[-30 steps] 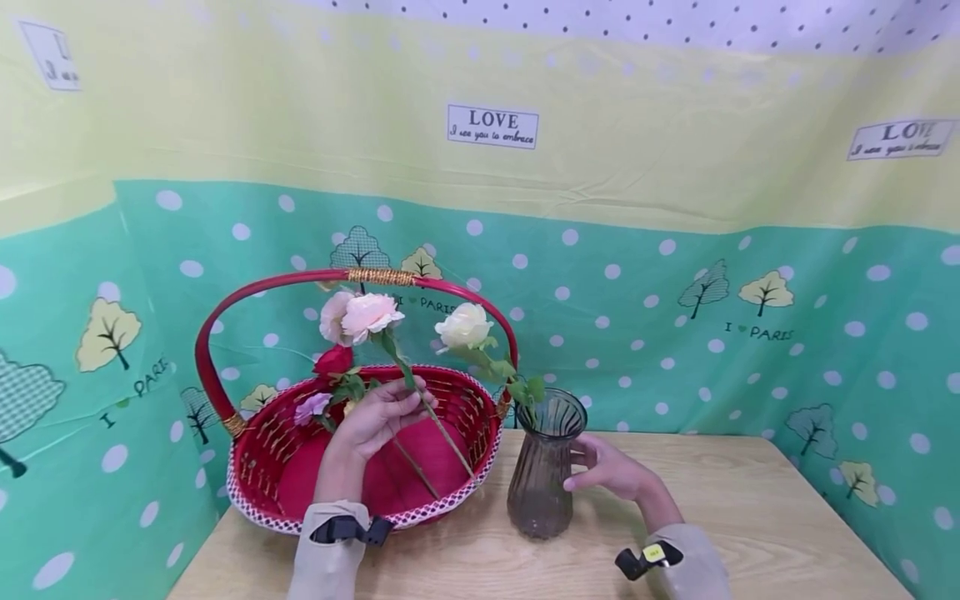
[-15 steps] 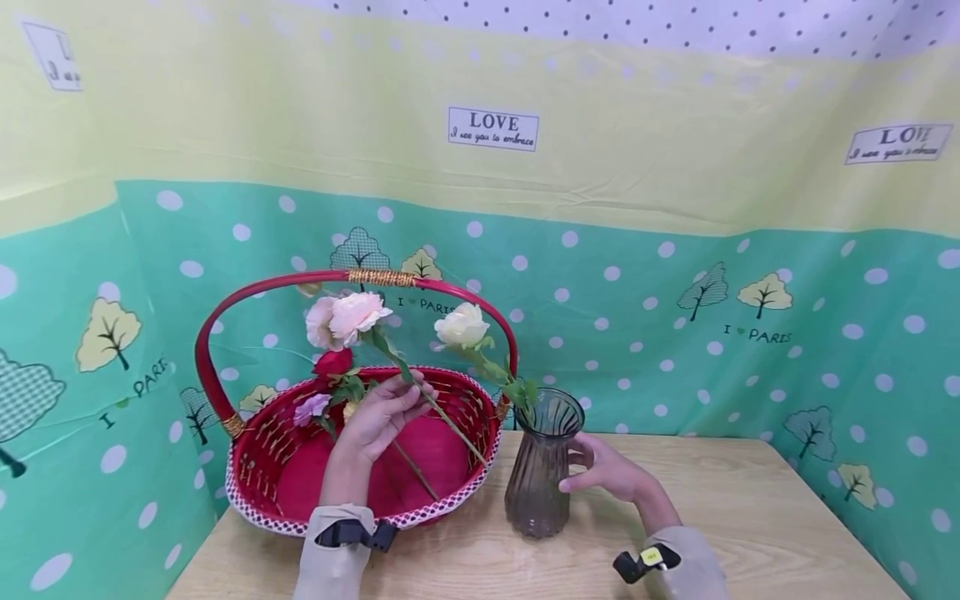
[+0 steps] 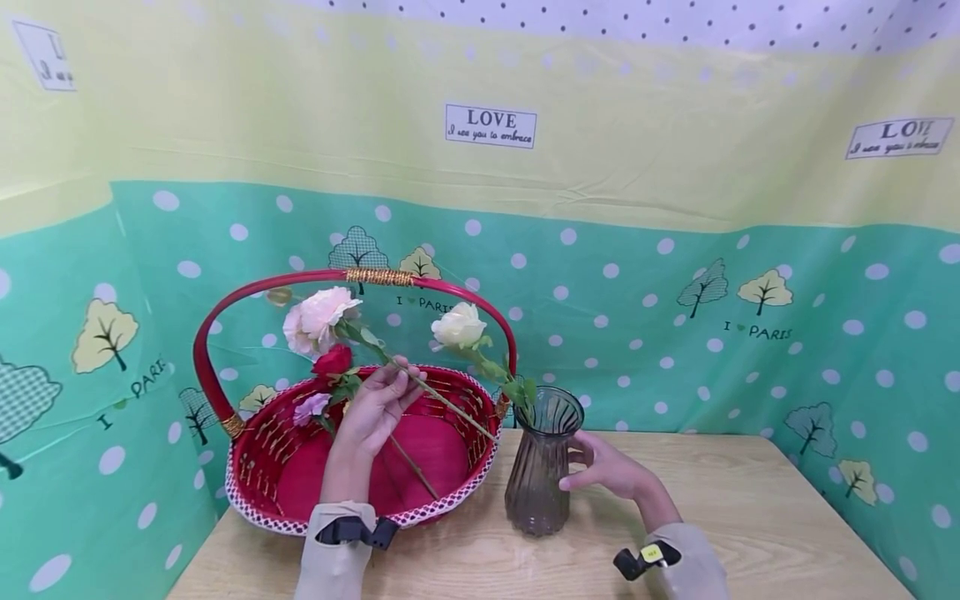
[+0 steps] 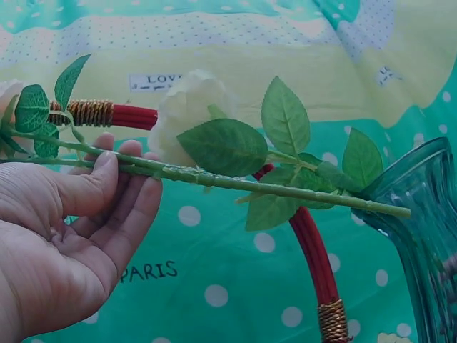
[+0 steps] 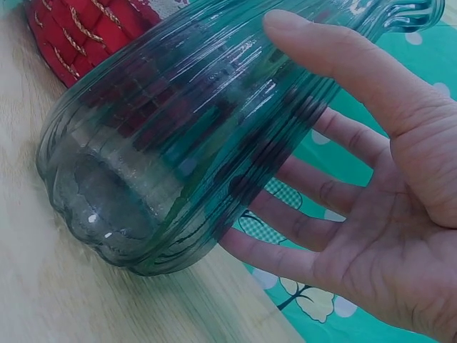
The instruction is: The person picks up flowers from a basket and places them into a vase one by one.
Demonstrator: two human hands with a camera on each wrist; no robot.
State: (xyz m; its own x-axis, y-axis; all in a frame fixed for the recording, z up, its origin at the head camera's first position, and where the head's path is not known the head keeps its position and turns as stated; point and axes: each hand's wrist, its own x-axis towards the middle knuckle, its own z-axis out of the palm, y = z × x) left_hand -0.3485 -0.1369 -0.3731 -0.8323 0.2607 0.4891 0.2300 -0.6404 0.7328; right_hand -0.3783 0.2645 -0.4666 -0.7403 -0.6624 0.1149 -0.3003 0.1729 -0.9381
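Between the thumb and fingertips of my left hand is the stem of an artificial pink flower, held above the basket. Its bloom leans up to the left; its bare green stem slants down to the right, and the tip overlaps the vase's rim in the left wrist view. The ribbed grey glass vase stands upright on the table. My right hand holds it from the right, thumb on the near side and fingers curled behind. A white rose stands in the vase, leaning left.
A red woven basket with a tall handle stands left of the vase. In it lie a red rose and a purple flower. The wooden table reaches a patterned cloth backdrop.
The pink flower has tipped further left in my left hand, its stem end swinging up and right toward the vase. My right hand and the vase stay almost still.
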